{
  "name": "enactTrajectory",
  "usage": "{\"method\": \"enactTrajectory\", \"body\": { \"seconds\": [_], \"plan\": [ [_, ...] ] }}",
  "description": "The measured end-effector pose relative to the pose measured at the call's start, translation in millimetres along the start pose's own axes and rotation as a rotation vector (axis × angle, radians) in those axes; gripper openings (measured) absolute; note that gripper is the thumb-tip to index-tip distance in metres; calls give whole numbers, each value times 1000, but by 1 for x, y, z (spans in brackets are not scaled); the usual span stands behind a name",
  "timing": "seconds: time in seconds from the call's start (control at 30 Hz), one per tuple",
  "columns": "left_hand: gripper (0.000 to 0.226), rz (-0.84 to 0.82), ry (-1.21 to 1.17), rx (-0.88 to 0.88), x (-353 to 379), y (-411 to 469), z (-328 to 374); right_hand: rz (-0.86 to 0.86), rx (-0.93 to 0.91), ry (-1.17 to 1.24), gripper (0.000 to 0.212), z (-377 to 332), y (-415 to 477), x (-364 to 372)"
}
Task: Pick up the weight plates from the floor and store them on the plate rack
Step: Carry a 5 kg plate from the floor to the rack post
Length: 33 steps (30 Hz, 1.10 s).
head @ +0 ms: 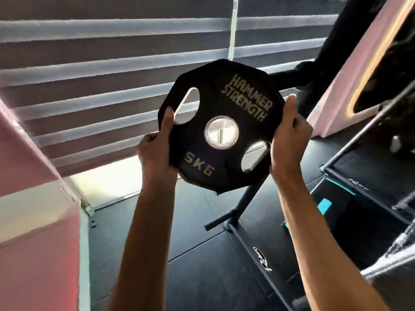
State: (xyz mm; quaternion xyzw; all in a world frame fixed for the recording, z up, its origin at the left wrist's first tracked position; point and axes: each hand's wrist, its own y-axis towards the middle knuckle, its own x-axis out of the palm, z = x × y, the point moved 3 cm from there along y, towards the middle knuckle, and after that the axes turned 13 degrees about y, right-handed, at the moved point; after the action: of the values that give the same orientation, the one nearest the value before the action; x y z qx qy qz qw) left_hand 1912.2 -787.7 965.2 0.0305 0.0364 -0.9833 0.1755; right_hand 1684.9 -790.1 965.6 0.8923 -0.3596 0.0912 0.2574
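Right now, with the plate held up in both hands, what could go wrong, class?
1. The left hand and right hand grip the plate only at its rim, so it might slip and drop onto the floor.
2. The plate hides much of the rack, so lining up its hole is partly blind.

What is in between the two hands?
The black weight plate, seen in the head view. The left hand and the right hand grip its opposite edges.
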Motion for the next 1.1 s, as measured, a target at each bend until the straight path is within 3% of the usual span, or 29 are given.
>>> {"method": "enactTrajectory", "body": {
  "seconds": [0.27,0.47,0.73,0.97,1.1],
  "plan": [
    [62,-195,-39,1,60,102,19,226,-137,57,62,22,48,30],
    [72,-488,-132,-18,90,159,29,440,-302,-9,48,8,36,50],
    [53,-787,-227,-17,125,182,58,674,-446,-99,51,-4,33,51],
    [57,-891,-281,-19,155,189,48,761,-471,-234,52,9,32,43],
    [57,-921,-306,-38,188,193,42,717,-526,-261,47,12,50,38]
  ]
}}
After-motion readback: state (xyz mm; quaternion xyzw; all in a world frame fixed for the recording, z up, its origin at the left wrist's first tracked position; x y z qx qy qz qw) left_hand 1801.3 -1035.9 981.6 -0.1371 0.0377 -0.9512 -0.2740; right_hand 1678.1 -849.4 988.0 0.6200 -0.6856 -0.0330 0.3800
